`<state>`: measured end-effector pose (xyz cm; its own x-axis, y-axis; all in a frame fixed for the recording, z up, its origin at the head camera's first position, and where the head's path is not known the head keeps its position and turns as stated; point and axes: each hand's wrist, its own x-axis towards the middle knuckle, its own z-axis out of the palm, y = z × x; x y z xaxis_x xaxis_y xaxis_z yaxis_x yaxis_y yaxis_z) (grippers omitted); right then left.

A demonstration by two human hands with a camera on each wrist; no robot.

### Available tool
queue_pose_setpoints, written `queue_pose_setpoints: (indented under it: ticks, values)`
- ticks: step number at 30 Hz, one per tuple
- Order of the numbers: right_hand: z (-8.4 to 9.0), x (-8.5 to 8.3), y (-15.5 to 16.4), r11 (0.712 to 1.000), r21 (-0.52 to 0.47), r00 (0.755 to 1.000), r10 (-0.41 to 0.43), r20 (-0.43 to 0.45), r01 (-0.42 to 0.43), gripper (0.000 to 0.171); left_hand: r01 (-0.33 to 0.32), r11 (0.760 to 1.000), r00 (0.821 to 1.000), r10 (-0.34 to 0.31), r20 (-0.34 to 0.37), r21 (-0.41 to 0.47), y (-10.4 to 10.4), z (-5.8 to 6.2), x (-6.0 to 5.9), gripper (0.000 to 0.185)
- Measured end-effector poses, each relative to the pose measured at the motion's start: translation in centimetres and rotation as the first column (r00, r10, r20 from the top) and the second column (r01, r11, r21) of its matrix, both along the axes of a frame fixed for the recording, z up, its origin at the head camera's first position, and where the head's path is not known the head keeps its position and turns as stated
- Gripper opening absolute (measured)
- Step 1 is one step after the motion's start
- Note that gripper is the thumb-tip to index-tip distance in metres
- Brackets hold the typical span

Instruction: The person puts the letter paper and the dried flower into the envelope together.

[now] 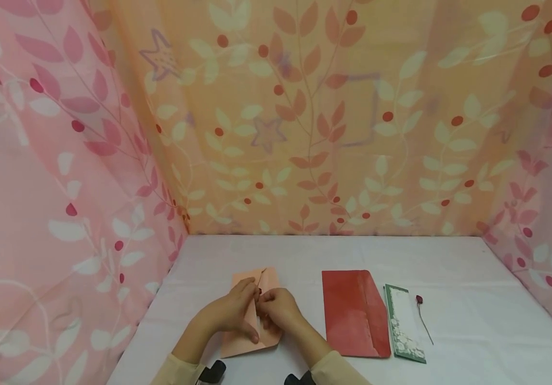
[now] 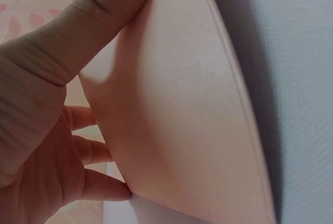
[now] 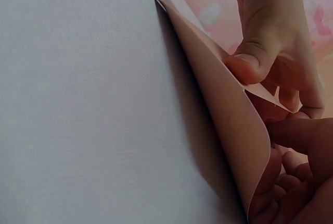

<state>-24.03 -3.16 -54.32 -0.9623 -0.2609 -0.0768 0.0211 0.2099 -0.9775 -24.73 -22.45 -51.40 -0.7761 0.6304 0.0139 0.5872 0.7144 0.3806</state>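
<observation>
Fingers (image 1: 244,285) inward over peach envelope (image 1: 242,346)

A curtained booth (image 1: 305,123): leafy drapes (image 1: 54,176), pink at the sides and orange behind, border a white-covered counter (image 1: 468,289).

hands (image 1: 230,311) on peach envelope (image 1: 243,346) | rightward: red envelope (image 1: 345,315), card (image 1: 403,323), flower (image 1: 419,300)

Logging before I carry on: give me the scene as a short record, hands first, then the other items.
Left hand: grips peach envelope
Right hand: fingers curled at that envelope's opening; grip unclear
Small dark-red item: between the hands
Red envelope: lying right of the hands
Green-edged card: right of red envelope
Stemmed red flower: right of card
</observation>
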Motion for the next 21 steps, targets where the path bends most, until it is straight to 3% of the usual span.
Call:
queue_pose_setpoints:
  ticks: [8,21]
  values:
    - [-1.0,-0.5,-0.3,0.999,0.024,0.998,0.035,-0.048,-0.033,0.008,0.048,0.998,0.999,-0.048,-0.018,0.035,0.1,-0.4,0.1,0.09]
    - [-1.1,-1.8,-0.6,0.997,0.054,0.995,0.052,-0.087,-0.048,0.009,0.055,0.998,0.998,-0.054,-0.02,0.036,-0.1,-0.3,-0.5,0.093]
